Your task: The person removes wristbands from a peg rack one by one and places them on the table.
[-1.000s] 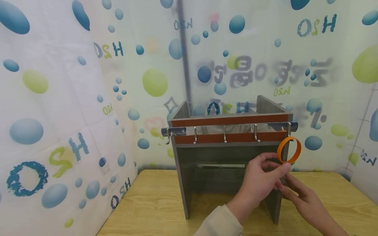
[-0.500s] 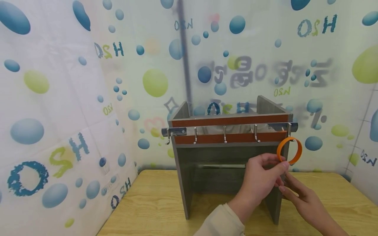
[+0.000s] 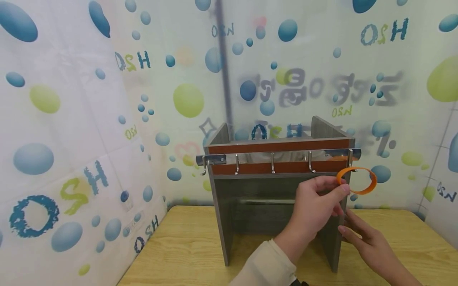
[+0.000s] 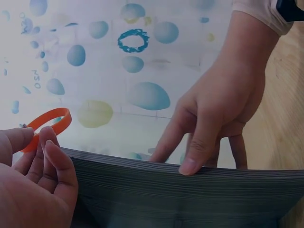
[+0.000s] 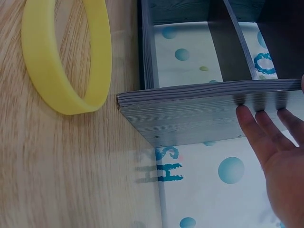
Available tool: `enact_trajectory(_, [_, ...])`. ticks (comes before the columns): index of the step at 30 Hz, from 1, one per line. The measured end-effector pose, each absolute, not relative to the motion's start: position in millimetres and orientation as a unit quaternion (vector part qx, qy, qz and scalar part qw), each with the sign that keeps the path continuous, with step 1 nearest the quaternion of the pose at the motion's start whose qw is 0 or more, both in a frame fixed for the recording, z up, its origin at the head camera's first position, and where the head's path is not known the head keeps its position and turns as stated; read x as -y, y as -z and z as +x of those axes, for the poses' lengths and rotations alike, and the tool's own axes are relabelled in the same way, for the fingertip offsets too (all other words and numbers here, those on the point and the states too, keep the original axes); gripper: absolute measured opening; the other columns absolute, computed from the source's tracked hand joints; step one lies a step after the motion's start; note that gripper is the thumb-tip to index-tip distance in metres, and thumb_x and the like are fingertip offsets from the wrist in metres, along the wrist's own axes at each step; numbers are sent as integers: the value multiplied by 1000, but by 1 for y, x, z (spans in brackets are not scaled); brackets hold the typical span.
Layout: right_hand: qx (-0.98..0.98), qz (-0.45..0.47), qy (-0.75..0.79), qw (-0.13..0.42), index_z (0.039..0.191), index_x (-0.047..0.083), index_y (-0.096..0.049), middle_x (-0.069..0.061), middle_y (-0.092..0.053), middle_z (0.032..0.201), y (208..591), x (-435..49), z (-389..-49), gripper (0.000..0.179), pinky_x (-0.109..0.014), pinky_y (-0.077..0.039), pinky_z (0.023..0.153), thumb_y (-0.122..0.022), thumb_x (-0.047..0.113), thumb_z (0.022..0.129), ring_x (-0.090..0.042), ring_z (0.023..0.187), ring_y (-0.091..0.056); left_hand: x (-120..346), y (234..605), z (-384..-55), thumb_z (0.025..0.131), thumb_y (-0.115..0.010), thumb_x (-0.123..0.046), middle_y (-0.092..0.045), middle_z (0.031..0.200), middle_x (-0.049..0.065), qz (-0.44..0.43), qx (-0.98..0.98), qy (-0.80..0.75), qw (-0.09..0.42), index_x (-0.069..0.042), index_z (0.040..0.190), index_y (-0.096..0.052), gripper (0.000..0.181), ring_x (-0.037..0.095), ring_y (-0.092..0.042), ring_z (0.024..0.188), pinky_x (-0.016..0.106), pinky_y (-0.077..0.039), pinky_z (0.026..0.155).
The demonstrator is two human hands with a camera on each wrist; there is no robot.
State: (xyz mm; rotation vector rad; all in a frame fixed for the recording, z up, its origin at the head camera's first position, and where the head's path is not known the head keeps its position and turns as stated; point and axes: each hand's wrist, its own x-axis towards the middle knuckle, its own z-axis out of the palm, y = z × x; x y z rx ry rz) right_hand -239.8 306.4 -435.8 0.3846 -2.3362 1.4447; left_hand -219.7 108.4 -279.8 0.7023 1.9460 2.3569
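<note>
An orange silicone wristband (image 3: 373, 183) is pinched between the thumb and fingers of my left hand (image 3: 316, 204). It is tilted, its far side pointing right, just below the rightmost metal hook (image 3: 350, 157) of a rail on a grey shelf (image 3: 279, 186). Lower down, my right hand (image 3: 368, 240) holds the shelf's right side panel (image 3: 334, 246): the thumb lies on the front edge, and the fingertips (image 5: 243, 114) press the outer face. Close to the right wrist camera, a yellow wristband (image 5: 38, 52) shows large against the table.
Along the shelf's front runs a metal rail (image 3: 290, 156) with several hooks; the hooks to the left hold nothing. The shelf stands on a wooden table (image 3: 179, 242). A wall covering (image 3: 186, 43) with blue and green dots hangs behind and at the left.
My left hand has risen slightly and turned the orange wristband flatter, its far side swinging right. My right hand has stayed on the side panel.
</note>
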Motion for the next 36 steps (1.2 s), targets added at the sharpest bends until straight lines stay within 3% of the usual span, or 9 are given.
enact_trajectory(18, [821, 159, -511, 197, 166, 9, -34, 47, -46, 135, 437, -307, -241, 62, -18, -62, 76, -58, 7, 109, 27, 115, -52, -103, 266, -217, 98, -78, -18, -76, 86, -11, 243, -618, -748, 10, -15, 105, -82, 8, 10, -59, 53, 19, -55, 58])
enact_trajectory(31, [819, 165, -511, 202, 164, -1, -32, 50, -39, 137, 438, -306, -242, 62, -18, -62, 77, -59, 7, 109, 28, 116, -50, -94, 266, -208, 98, -79, -17, -77, 87, -9, 240, -614, -752, 17, -15, 106, -83, 10, 11, -61, 55, 19, -56, 59])
enact_trajectory(36, [820, 173, -506, 206, 165, 3, -33, 49, -42, 139, 436, -305, -242, 61, -18, -62, 76, -58, 6, 109, 27, 116, -52, -87, 272, -204, 98, -79, -18, -79, 88, -7, 235, -621, -748, 17, -12, 107, -82, 11, 10, -61, 56, 19, -56, 61])
